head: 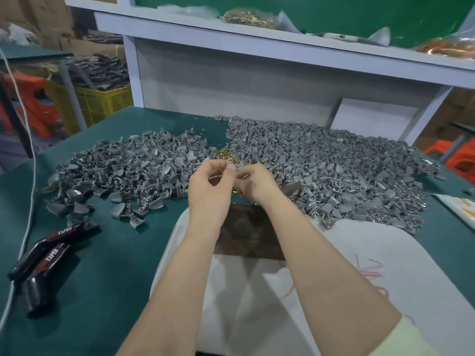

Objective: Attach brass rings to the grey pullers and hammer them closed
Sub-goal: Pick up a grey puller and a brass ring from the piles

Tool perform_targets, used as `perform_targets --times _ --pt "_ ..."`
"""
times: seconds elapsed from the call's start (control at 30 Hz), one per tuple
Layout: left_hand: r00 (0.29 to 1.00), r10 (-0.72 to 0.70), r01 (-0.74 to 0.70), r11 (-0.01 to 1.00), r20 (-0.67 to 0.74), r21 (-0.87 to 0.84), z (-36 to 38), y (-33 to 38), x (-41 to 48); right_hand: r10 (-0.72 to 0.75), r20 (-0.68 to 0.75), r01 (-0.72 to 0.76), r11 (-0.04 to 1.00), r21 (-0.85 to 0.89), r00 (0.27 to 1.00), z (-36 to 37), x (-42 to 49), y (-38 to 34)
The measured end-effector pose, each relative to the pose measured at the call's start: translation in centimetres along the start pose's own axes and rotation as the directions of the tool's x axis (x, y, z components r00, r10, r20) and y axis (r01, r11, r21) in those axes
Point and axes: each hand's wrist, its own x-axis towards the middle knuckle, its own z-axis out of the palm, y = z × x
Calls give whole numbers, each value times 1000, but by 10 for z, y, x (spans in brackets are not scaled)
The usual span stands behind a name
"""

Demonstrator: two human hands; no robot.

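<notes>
Both my hands meet above the middle of the green table. My left hand pinches a grey puller between thumb and fingertips. My right hand has its fingers curled against the same puller, and something brass glints between the two hands. A small heap of brass rings lies just beyond my fingers. One big pile of grey pullers spreads to the left and a larger pile to the right. No hammer is in sight.
A dark brown block lies under my wrists on a white board. Two black TAPER tools and a white cable lie at the left. A shelf behind holds bags of brass parts. Yellow and orange crates stand left.
</notes>
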Motion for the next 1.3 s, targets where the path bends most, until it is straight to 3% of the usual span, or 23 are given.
perform_targets --times 0.13,0.27,0.37,0.43,0.5,0.57,0.7,0.87,1.07,1.3 --pt "997 1 -6 997 78 74 -1 0 -1 5 -87 16 971 238 996 -18 -16 7" --pt "945 13 -109 955 328 276 3 2 -10 6 -84 43 818 574 996 -46 -50 29" --pt "878 -58 -225 826 475 517 7 5 -18 -43 -113 100 819 565 993 -54 -75 43" --pt "857 -114 -284 709 502 646 8 7 -23 -66 -149 134 848 512 987 -49 -84 48" --pt "857 -112 -318 653 503 687 8 9 -24 -102 -197 181 881 437 975 -42 -87 51" --pt "861 -92 -327 654 501 683 7 10 -22 -134 -234 218 899 379 963 -39 -86 52" --pt "856 16 -347 760 517 550 7 6 -20 -171 -290 264 909 322 942 -37 -86 51" --pt "832 156 -450 752 532 482 9 7 -21 -133 -268 247 856 454 954 -35 -90 49" --pt "817 294 -522 744 496 418 11 12 -24 -9 -136 113 609 785 991 -38 -89 48" --pt "785 379 -589 702 490 400 13 12 -25 11 -37 30 372 928 999 -39 -92 42"
